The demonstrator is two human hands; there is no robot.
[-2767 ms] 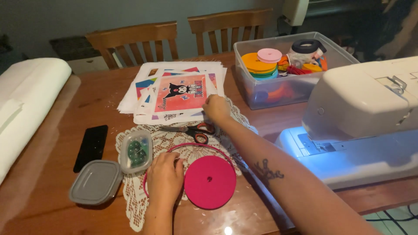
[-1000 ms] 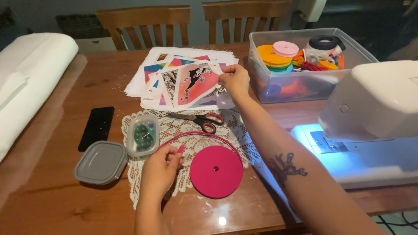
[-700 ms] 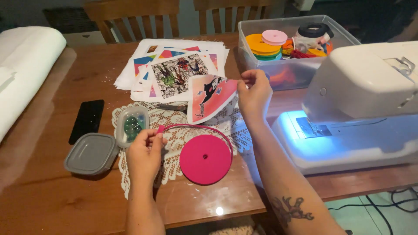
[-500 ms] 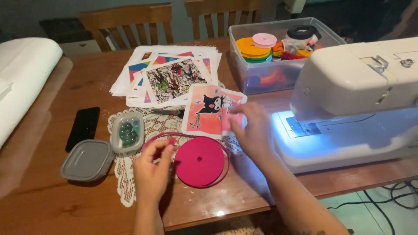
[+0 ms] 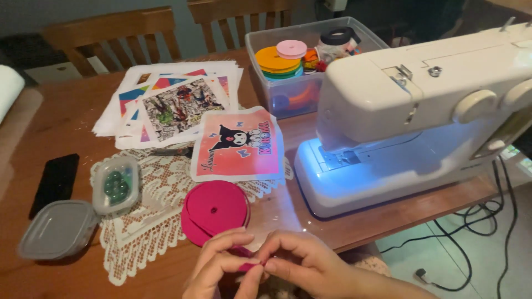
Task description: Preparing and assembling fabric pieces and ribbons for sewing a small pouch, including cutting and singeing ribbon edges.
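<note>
Head view. Both hands are at the bottom edge of the frame, close to the near edge of the wooden desk (image 5: 44, 122). The left hand (image 5: 219, 266) and the right hand (image 5: 302, 263) meet fingertip to fingertip, and the grip of each is pinched together on the end of a pink ribbon (image 5: 247, 267), of which only a short piece shows between the fingers.

The ribbon roll (image 5: 215, 211), a flat pink coil, lies just beyond the hands, partly on a white lace doily (image 5: 160, 191) and partly on bare wood. On the doily, touching the far side of the roll, lies a pink printed fabric sheet (image 5: 239, 145) with a cartoon figure. Behind it is a stack of printed sheets (image 5: 172, 102). A pair of scissors (image 5: 174, 151) is largely hidden under the edge of that stack.

At the left of the doily stands an open small container of green beads (image 5: 115, 185); its grey lid (image 5: 58, 230) lies just beside it, and a black phone (image 5: 54, 182) lies near. On the right stands a white sewing machine (image 5: 421, 111), its lamp lit. A clear storage bin (image 5: 288, 83) holding coloured spools stands behind it.
</note>
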